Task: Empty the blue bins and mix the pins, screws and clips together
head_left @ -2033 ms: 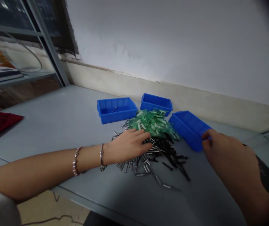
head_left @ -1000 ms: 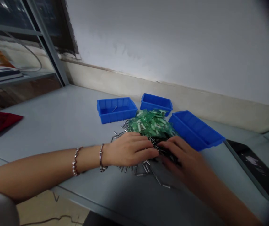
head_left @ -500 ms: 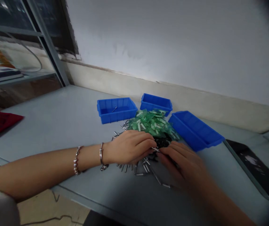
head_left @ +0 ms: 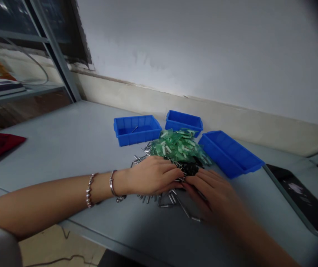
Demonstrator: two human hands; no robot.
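Note:
My left hand (head_left: 156, 174) is closed, palm down, its thumb and fingers pinched on a slim metal pin (head_left: 180, 180). The fingertips of my right hand (head_left: 213, 189) meet the pin's other end, also closed; its thumb side is in shadow. Under and around both hands lies a heap of loose metal pins (head_left: 172, 196), partly hidden by the left hand. Just behind the fingers sits a pile of small black pieces (head_left: 190, 169). Farther back rises a mound of small green clear packets (head_left: 177, 144) with white strips.
Behind the heap stand a left blue bin (head_left: 138, 139) with a metal pin inside, a middle blue bin (head_left: 185, 118), and a right blue bin (head_left: 231, 154). A dark phone-like slab (head_left: 298, 196) lies at right, a red packet (head_left: 1, 144) at far left. A wall closes off the back.
My two hands have come slightly closer together, the right shifting left. Less of the metal pin shows between the fingertips. Bins and packets stay put.

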